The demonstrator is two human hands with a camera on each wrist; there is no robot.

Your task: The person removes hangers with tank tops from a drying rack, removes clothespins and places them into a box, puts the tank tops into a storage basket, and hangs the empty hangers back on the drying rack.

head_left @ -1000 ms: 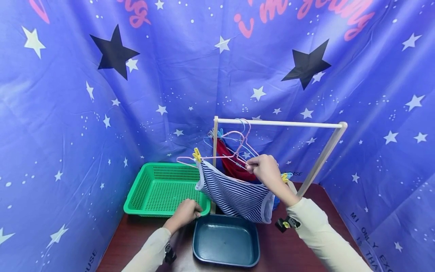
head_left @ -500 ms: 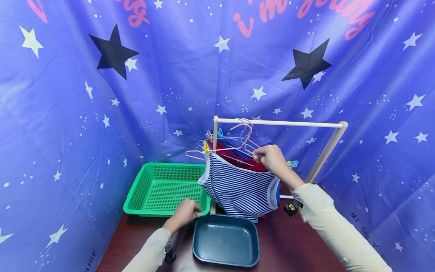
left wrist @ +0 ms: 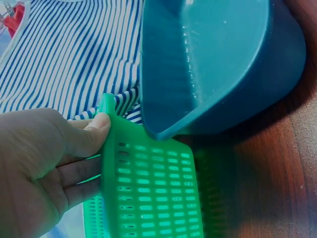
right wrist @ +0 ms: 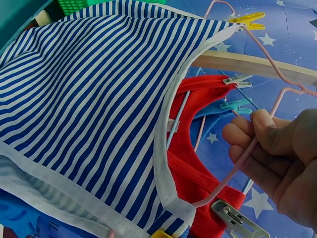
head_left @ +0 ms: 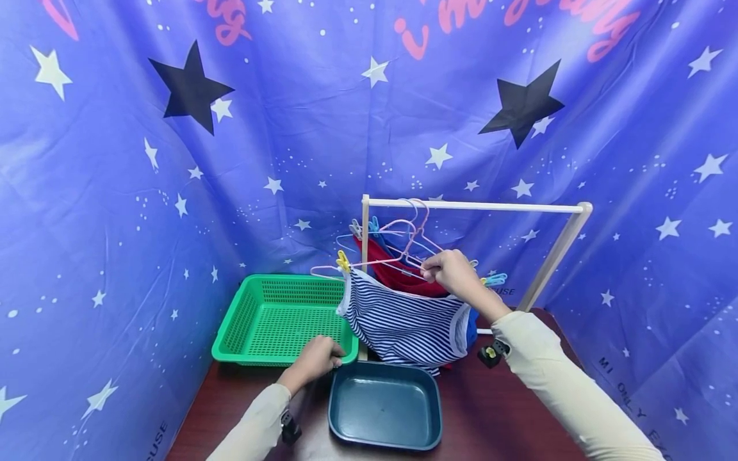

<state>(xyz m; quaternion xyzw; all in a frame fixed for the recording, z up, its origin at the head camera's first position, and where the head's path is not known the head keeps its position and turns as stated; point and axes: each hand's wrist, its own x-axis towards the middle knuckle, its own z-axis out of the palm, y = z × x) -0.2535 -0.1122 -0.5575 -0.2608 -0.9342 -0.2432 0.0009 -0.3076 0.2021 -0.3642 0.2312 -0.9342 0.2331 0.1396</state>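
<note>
My right hand (head_left: pixel 452 272) pinches the right arm of a pink hanger (right wrist: pixel 233 171) between thumb and fingers. From that hanger hangs a navy-and-white striped tank top (head_left: pixel 403 323), with a yellow clothespin (head_left: pixel 343 260) at its left strap. The hanger's hook shows just below the rack's white bar (head_left: pixel 490 205), apart from it. Behind the top, red (right wrist: pixel 198 99) and blue garments hang on other hangers, partly hidden. My left hand (head_left: pixel 316 360) holds the near right corner of a green basket (left wrist: pixel 148 188), thumb over the rim and fingers along the outer wall.
A dark blue tray (head_left: pixel 383 410) stands on the brown table (head_left: pixel 490 410) in front of the rack, touching or nearly touching the basket. The rack's right post (head_left: pixel 553 259) rises beside my right forearm. A star-printed curtain (head_left: pixel 317 128) surrounds the table.
My right hand rises with the hanger, then drops slightly; it is now a little higher and further right than at first. The top's left side has shifted right. My left hand stays put.
</note>
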